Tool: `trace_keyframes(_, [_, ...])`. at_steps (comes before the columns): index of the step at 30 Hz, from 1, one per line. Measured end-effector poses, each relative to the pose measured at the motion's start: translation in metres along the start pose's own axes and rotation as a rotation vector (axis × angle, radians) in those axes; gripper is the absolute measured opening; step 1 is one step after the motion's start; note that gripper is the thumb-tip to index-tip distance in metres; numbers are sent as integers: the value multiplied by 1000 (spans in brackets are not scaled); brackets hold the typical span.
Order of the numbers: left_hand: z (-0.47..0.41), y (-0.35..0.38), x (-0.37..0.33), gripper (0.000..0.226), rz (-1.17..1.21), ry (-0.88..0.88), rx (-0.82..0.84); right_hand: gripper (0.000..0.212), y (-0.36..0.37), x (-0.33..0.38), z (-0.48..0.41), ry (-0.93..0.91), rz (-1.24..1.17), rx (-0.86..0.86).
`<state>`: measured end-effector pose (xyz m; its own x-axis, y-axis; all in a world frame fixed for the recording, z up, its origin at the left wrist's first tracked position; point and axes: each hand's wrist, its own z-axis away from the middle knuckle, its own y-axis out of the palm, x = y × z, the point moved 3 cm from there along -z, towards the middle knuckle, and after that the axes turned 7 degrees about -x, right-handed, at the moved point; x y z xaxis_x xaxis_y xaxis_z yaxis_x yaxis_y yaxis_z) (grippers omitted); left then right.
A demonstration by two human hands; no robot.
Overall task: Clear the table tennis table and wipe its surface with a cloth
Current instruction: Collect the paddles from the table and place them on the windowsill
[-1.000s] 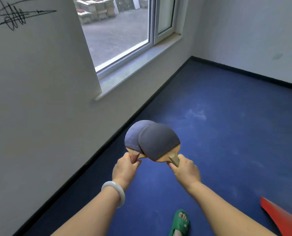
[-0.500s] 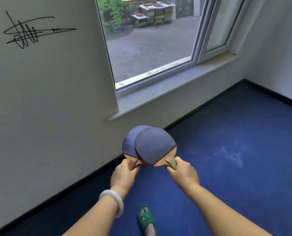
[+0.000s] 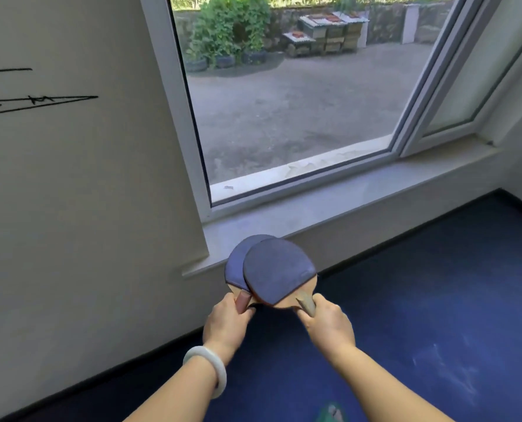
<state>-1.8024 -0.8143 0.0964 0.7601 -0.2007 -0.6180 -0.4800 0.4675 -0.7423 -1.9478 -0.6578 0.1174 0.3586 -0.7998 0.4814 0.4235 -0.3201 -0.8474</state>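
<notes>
- Holding two paddles, one in each hand, a person faces a window. The left hand [image 3: 226,322] curls its fingers round the reddish-brown handle of the left paddle [image 3: 237,266], with the thumb lying along the top.
- The right hand [image 3: 326,325] grasps the pale wooden handle of the right paddle [image 3: 278,271], its fingers wrapped underneath.
- Both blades point up and away from the fingertips. The right paddle's dark blue-grey face lies in front of the left one and hides its right part.
- Just past the blade tips, beyond the fingers, runs one pale windowsill [image 3: 345,205]. Whether the blades touch its front edge cannot be told.
- One white bracelet [image 3: 206,368] circles the left wrist, behind the left fingers.
- To the left of the left fingers stands a white wall [image 3: 71,208] with one black scribble [image 3: 40,100] high up.
- Below and to the right of the right fingers lies the blue floor [image 3: 436,300]. One green sandal [image 3: 330,414] shows at the bottom edge, between the forearms.
</notes>
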Motion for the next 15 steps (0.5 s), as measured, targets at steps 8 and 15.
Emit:
trace_keyframes(8, [-91, 31, -46, 20, 8, -229, -120, 27, 4, 22, -152, -152, 51, 178])
trace_keyframes(15, [-150, 54, -53, 22, 23, -343, -162, 25, 33, 43, -235, -239, 104, 288])
